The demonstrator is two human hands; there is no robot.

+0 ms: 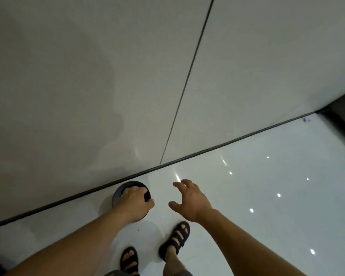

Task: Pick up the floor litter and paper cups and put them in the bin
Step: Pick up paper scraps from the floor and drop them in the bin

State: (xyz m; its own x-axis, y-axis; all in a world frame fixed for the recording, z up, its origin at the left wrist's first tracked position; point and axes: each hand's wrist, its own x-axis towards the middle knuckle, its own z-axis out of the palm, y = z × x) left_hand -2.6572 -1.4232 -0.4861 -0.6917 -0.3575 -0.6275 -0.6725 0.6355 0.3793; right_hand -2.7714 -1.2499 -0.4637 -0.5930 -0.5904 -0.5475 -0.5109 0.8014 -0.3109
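1. At the foot of the wall (88, 76) stands the black bin (126, 185). The left hand (134, 201) has its grip curled over the rim, likely to steady it or pull it along.
2. Just beside the bin hovers the right hand (189, 202), grip spread and empty, seemingly ready for the next piece.
3. No cups or litter show nearby. Far right on the glossy floor (267, 196) lies a dark speck (306, 120), too small to name.

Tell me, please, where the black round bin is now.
In the head view, the black round bin stands left of centre on the white floor, at the foot of the wall; the left hand grips its rim.
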